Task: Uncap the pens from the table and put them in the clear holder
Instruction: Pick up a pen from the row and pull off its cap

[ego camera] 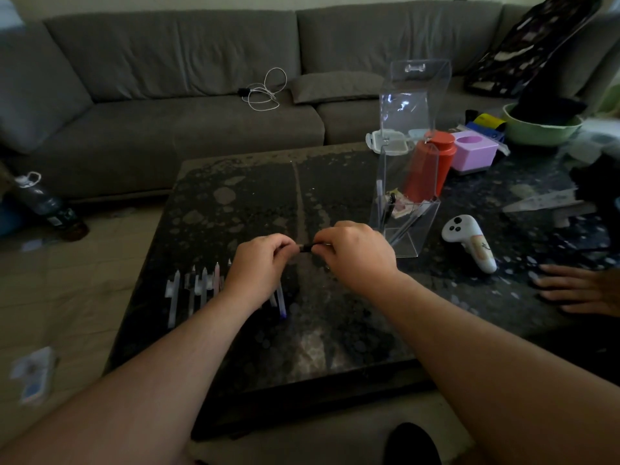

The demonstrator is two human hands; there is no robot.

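Note:
My left hand (260, 263) and my right hand (354, 251) meet over the middle of the dark stone table (335, 330), both pinching one dark pen (306, 247) held level between them. Only a short black stretch of that pen shows between the fingers. A row of several light-coloured capped pens (194, 290) lies on the table to the left, partly hidden under my left wrist. The clear holder (407, 209) stands just right of my right hand, open at the top, with a few pens leaning inside it.
A white game controller (469, 238) lies right of the holder. Another person's hand (577, 288) rests on the table's right edge. A red canister (431, 162), a pink box (473, 152) and a green bowl (540, 129) stand behind. A grey sofa (188, 95) runs along the back.

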